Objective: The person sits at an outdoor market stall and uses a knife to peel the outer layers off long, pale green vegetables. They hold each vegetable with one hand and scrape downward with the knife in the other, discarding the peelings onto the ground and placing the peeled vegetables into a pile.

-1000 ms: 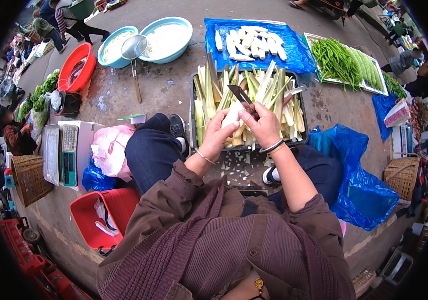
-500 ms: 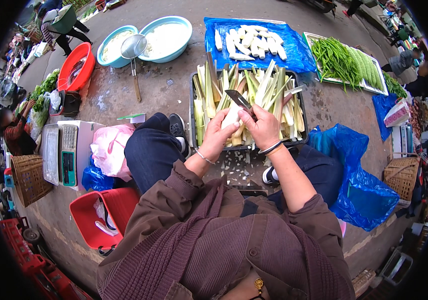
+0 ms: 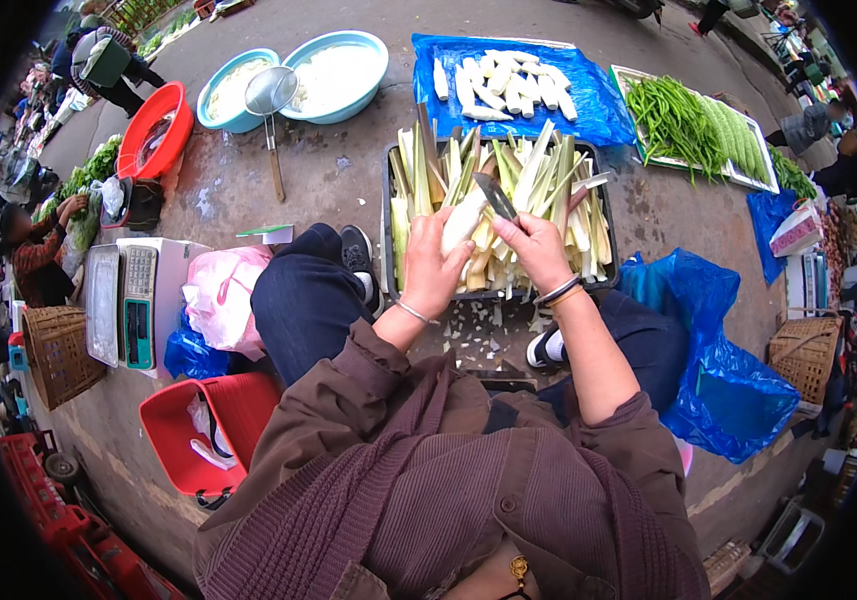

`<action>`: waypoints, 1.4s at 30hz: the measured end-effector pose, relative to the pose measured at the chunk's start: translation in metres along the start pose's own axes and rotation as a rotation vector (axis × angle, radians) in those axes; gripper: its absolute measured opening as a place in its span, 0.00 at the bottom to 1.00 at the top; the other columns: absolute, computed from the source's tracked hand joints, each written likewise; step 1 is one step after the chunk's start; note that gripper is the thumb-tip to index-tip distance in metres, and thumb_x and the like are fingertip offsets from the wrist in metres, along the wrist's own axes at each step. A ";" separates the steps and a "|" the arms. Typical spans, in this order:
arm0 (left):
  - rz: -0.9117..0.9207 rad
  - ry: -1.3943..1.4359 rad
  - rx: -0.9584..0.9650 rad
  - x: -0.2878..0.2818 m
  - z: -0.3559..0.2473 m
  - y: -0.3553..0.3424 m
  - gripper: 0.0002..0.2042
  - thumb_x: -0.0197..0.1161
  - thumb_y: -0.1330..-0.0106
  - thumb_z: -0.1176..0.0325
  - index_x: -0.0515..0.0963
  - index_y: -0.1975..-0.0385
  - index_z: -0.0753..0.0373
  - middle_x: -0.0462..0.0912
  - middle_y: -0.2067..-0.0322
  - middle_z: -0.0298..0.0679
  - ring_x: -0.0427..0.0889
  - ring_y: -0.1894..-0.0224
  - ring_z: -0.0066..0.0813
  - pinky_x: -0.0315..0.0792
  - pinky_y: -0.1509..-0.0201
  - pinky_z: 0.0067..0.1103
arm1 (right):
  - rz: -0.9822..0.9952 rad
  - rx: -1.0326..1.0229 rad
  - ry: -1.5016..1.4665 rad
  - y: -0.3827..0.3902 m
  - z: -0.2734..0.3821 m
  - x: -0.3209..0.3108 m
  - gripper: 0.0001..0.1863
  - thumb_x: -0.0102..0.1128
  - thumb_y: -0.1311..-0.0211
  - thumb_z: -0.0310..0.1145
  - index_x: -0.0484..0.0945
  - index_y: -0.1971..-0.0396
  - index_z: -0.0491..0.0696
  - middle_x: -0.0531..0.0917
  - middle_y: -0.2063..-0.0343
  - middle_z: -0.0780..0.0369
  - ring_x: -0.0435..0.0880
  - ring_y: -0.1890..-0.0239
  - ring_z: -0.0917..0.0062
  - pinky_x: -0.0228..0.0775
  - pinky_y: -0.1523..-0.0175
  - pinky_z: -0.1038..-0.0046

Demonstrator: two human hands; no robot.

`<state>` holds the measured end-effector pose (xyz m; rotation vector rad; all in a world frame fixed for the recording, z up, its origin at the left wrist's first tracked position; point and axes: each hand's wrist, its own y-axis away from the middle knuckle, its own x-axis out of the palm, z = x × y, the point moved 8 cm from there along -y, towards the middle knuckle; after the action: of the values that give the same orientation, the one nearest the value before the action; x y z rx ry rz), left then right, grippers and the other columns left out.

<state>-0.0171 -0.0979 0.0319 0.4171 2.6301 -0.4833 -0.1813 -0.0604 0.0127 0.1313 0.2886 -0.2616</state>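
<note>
The left hand [image 3: 436,265] was closed around a pale, peeled shoot [image 3: 464,222], fingers behind and thumb in front, and held it slanting up and to the right above the near part of a black crate [image 3: 604,280]. The right hand [image 3: 537,248] gripped a knife [image 3: 494,195] by its mostly hidden handle, with the thumb laid along the near side; the dark blade pointed up and to the left, just beside the shoot, and I could not tell whether its edge touched. Long green-and-cream husks [image 3: 549,190] packed the crate below, and pale scraps [image 3: 476,325] lay scattered on the pavement between the person's shoes. Just beyond the crate, a blue plastic sheet [image 3: 601,112] bore a group of peeled white shoots [image 3: 519,82]. To the right of it, a tray held slender green pods [image 3: 674,125] beside a bed of paler green vegetables [image 3: 739,138]. To the left stood two turquoise basins, a larger [image 3: 354,112] and a smaller [image 3: 224,124], with a wire skimmer [image 3: 271,90] where their rims met, and then a red basin [image 3: 171,140]. Nearer the left knee were a scale [image 3: 139,300] and a pink plastic bag [image 3: 229,300]; a blue plastic bag [image 3: 739,390] spread beside the right leg.
</note>
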 end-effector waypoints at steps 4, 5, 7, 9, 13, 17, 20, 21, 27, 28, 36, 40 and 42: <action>0.063 0.173 -0.053 0.008 0.006 -0.001 0.22 0.64 0.48 0.70 0.69 0.53 0.65 0.71 0.64 0.46 0.72 0.61 0.43 0.67 0.55 0.30 | -0.004 -0.085 0.051 -0.001 0.006 0.008 0.21 0.63 0.48 0.49 0.75 0.75 0.44 0.76 0.84 0.66 0.71 0.82 0.81 0.64 0.73 0.77; 0.052 0.153 -0.016 0.007 0.002 -0.001 0.22 0.64 0.49 0.70 0.69 0.53 0.65 0.71 0.64 0.46 0.72 0.61 0.43 0.67 0.56 0.30 | -0.020 -0.087 0.124 -0.001 0.007 0.008 0.21 0.63 0.48 0.49 0.75 0.76 0.44 0.76 0.84 0.64 0.73 0.81 0.78 0.65 0.73 0.76; 0.052 0.106 0.033 0.006 -0.005 0.000 0.22 0.64 0.49 0.70 0.69 0.52 0.64 0.70 0.64 0.46 0.72 0.61 0.43 0.67 0.56 0.30 | -0.063 -0.099 0.270 -0.001 0.012 0.006 0.21 0.62 0.48 0.50 0.75 0.76 0.44 0.77 0.83 0.61 0.76 0.81 0.73 0.66 0.73 0.73; 0.016 -0.016 0.094 0.002 -0.013 0.001 0.23 0.63 0.50 0.71 0.68 0.52 0.64 0.70 0.64 0.46 0.72 0.61 0.44 0.67 0.56 0.30 | -0.111 -0.142 0.310 0.002 0.020 0.007 0.22 0.61 0.49 0.53 0.76 0.76 0.46 0.77 0.84 0.57 0.77 0.80 0.65 0.65 0.75 0.68; -0.014 -0.126 0.125 -0.001 -0.020 0.003 0.24 0.63 0.51 0.73 0.68 0.51 0.64 0.68 0.64 0.47 0.70 0.60 0.46 0.67 0.56 0.31 | -0.127 -0.100 0.389 0.005 0.022 0.007 0.22 0.59 0.48 0.55 0.77 0.77 0.47 0.76 0.85 0.57 0.77 0.80 0.62 0.64 0.76 0.67; 0.022 0.034 0.064 0.005 -0.009 0.002 0.22 0.63 0.47 0.69 0.69 0.51 0.65 0.71 0.67 0.44 0.72 0.66 0.41 0.68 0.61 0.29 | -0.076 -0.110 0.366 0.005 0.014 0.011 0.22 0.59 0.45 0.52 0.77 0.78 0.46 0.75 0.87 0.59 0.75 0.84 0.68 0.63 0.77 0.70; 0.328 0.796 -0.538 0.041 0.031 0.015 0.19 0.62 0.42 0.62 0.71 0.53 0.65 0.73 0.74 0.30 0.68 0.77 0.16 0.63 0.74 0.15 | 0.064 -0.112 -0.051 0.003 0.004 0.024 0.20 0.60 0.44 0.49 0.77 0.79 0.44 0.73 0.88 0.63 0.69 0.85 0.78 0.62 0.77 0.74; 0.311 0.822 -0.520 0.041 0.031 0.014 0.19 0.61 0.41 0.62 0.71 0.53 0.65 0.73 0.74 0.28 0.67 0.77 0.13 0.61 0.75 0.13 | 0.035 -0.075 -0.090 0.002 -0.002 0.021 0.20 0.60 0.44 0.48 0.77 0.79 0.44 0.73 0.88 0.64 0.68 0.84 0.80 0.61 0.77 0.75; 0.110 0.378 -0.131 0.017 0.014 -0.001 0.21 0.64 0.46 0.68 0.70 0.52 0.65 0.74 0.68 0.38 0.73 0.69 0.27 0.68 0.65 0.22 | -0.048 -0.095 0.121 0.000 0.004 0.005 0.23 0.60 0.46 0.53 0.76 0.77 0.44 0.74 0.87 0.62 0.72 0.83 0.76 0.63 0.76 0.73; 0.071 0.308 -0.043 0.013 0.007 -0.001 0.22 0.64 0.47 0.69 0.70 0.52 0.65 0.74 0.67 0.40 0.73 0.67 0.31 0.68 0.63 0.24 | -0.078 -0.115 0.240 0.001 0.008 0.004 0.26 0.57 0.47 0.57 0.75 0.77 0.45 0.75 0.86 0.58 0.76 0.82 0.67 0.64 0.75 0.69; 0.000 -0.052 0.140 0.002 -0.016 0.002 0.19 0.63 0.46 0.69 0.71 0.54 0.65 0.73 0.68 0.40 0.73 0.67 0.32 0.68 0.64 0.24 | -0.072 -0.120 0.350 0.005 0.018 0.011 0.25 0.55 0.43 0.56 0.73 0.81 0.46 0.73 0.89 0.60 0.73 0.86 0.70 0.62 0.79 0.72; 0.390 1.029 -0.588 0.042 0.017 0.015 0.16 0.60 0.41 0.66 0.71 0.54 0.64 0.71 0.72 0.25 0.66 0.73 0.09 0.62 0.73 0.11 | 0.178 0.088 -0.581 0.009 0.001 0.022 0.20 0.54 0.38 0.48 0.72 0.81 0.47 0.65 0.88 0.73 0.59 0.86 0.91 0.51 0.81 0.87; 0.380 1.068 -0.551 0.040 0.014 0.013 0.17 0.60 0.41 0.65 0.71 0.54 0.64 0.72 0.71 0.26 0.66 0.73 0.10 0.62 0.72 0.11 | 0.054 0.082 -0.527 0.006 -0.004 0.012 0.18 0.57 0.39 0.45 0.72 0.79 0.46 0.67 0.87 0.73 0.60 0.85 0.91 0.52 0.80 0.87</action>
<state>-0.0416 -0.0834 -0.0021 1.1917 3.3055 0.8040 -0.1692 -0.0565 0.0059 0.1463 -0.2485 -0.2451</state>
